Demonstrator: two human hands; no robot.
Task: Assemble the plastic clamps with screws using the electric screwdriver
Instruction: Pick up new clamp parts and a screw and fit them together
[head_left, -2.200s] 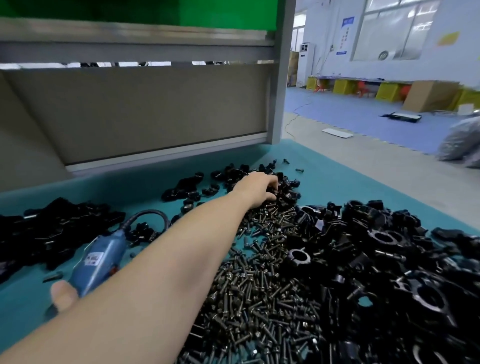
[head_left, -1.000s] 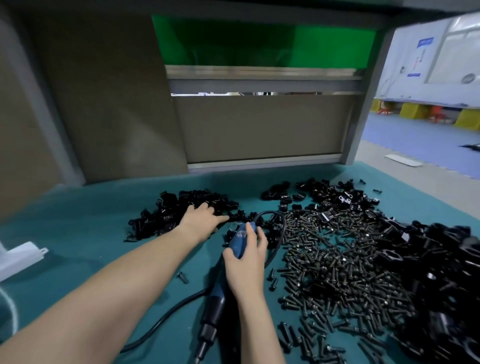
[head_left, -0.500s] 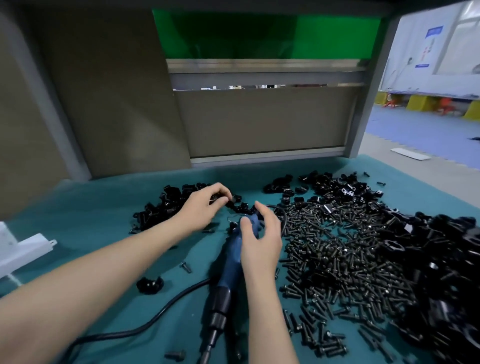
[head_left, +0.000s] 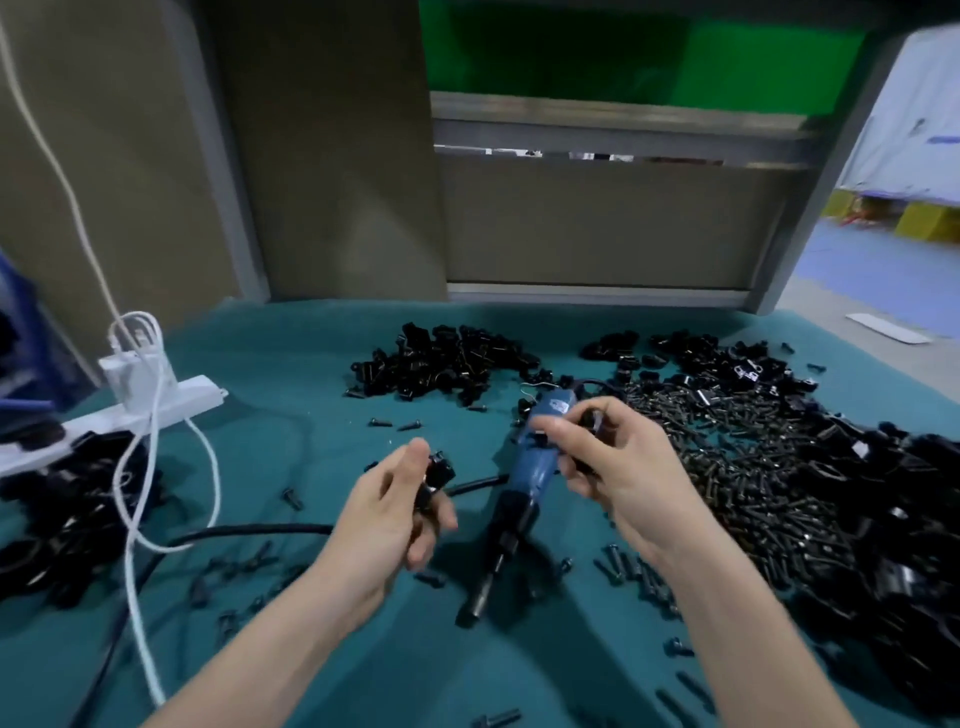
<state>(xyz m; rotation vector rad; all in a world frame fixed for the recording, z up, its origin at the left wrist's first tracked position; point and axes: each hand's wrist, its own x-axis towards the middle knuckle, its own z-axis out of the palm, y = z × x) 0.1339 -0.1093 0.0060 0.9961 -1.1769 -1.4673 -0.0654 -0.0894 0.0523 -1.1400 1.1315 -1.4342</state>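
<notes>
Teal mat (head_left: 519, 665) open near edge; L hand (head_left: 389, 514) pinches clamp (head_left: 439, 470), R hand (head_left: 618, 467) part (head_left: 589, 418).

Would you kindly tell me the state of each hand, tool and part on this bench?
Left hand, holds a black plastic clamp piece.
Right hand, pinches a small dark part.
Blue electric screwdriver, lying unheld on the teal mat.
Dark metal screws, loose in a heap.
White power strip, white charger plugged in.

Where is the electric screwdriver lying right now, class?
Head view: the electric screwdriver lies mid-table on the teal mat, between the left hand and right hand, left of the screw pile.
</notes>
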